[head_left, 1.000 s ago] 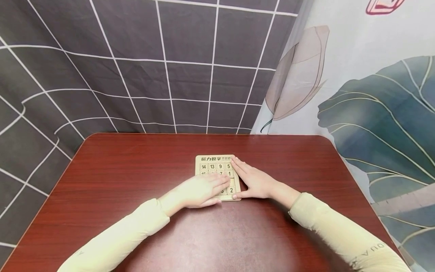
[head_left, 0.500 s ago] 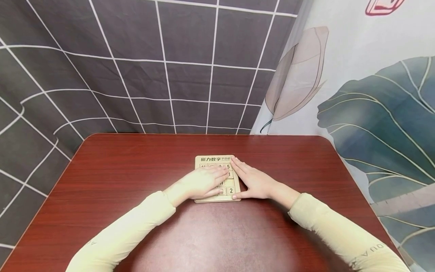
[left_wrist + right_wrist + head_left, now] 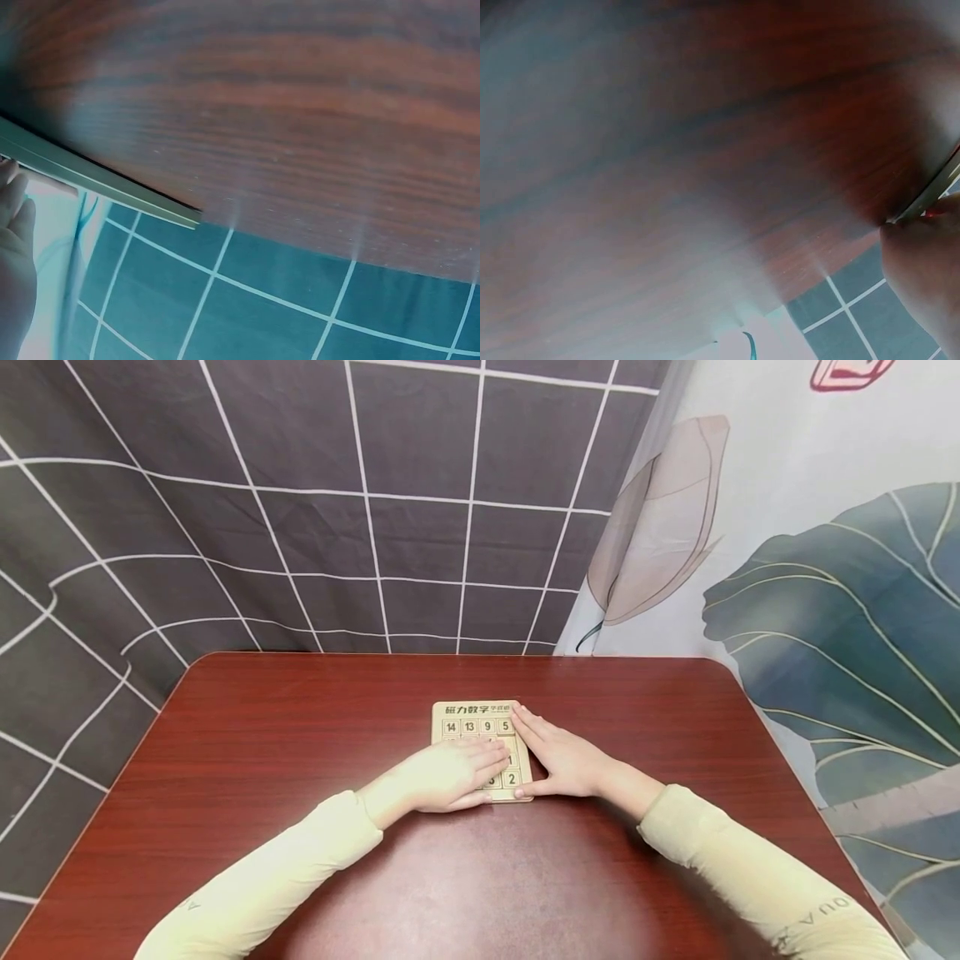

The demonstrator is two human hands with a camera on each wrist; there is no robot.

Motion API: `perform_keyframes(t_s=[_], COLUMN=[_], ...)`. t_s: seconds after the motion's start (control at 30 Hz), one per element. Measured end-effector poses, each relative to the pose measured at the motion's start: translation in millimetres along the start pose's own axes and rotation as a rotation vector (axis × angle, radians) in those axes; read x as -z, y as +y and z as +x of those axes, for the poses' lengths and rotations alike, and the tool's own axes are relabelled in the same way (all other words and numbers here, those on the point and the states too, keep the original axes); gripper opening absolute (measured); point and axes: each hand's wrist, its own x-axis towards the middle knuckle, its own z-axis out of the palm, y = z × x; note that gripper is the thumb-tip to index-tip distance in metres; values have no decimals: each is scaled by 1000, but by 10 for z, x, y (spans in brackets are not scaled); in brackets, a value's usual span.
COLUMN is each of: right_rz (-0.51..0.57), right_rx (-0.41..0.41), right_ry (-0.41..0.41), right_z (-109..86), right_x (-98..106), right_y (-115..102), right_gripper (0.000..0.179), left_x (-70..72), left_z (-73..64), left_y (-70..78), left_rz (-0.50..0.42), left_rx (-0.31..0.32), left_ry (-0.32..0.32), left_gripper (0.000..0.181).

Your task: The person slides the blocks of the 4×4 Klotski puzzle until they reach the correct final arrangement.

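A pale wooden number slide puzzle (image 3: 468, 710) lies flat on the table, with dark printed characters along its top and square numbered tiles below. My left hand (image 3: 450, 772) lies across its lower left tiles, straight fingers reaching to the right column and touching the tiles there. Several tiles are hidden beneath it. At the puzzle's right side, my right hand (image 3: 566, 762) rests against the frame, fingers at the top corner and thumb at the bottom one. The left wrist view catches the puzzle's edge (image 3: 112, 184); in the right wrist view the hand touches that frame.
The reddish-brown table (image 3: 300, 710) has rounded far corners. Behind it hangs a dark grid-patterned cloth (image 3: 420, 535), and a pale curtain (image 3: 750, 693) with leaf prints hangs at the right.
My left hand moved up over the tiles, then back down. The 1 tile slid down one row in the right column, leaving the gap above it. My right hand stayed put.
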Motion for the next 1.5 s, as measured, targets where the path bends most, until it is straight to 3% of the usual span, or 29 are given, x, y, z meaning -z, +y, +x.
perform_keyframes(t_s=[0.17,0.4,0.6,0.83,1.13,1.37,1.5], right_rz=[-3,-8,-9,-5,0,-6,-6], right_rx=[-1,-8,-11,-12,-1,-5,-7], right_ry=[-3,-7,-13,-9,0,-5,-4], right_z=[0,0,6,2,-3,0,0], right_x=[-9,-1,5,0,13,0,8], right_y=[8,8,6,-1,-5,-1,-14], right_gripper=[116,116,116,116,115,115,116], left_x=[-18,-53,-10,-13,-9,-15,-5], left_z=[38,134,159,139,78,60,30], left_y=[-98,-259,-266,-186,-64,-172,-280], left_rz=[-34,-45,-76,-48,-57,-80,-87], left_rx=[23,106,143,116,96,105,149], left_ry=[-7,-33,-71,-40,-57,-52,-37], left_gripper=[59,62,65,62,62,61,60])
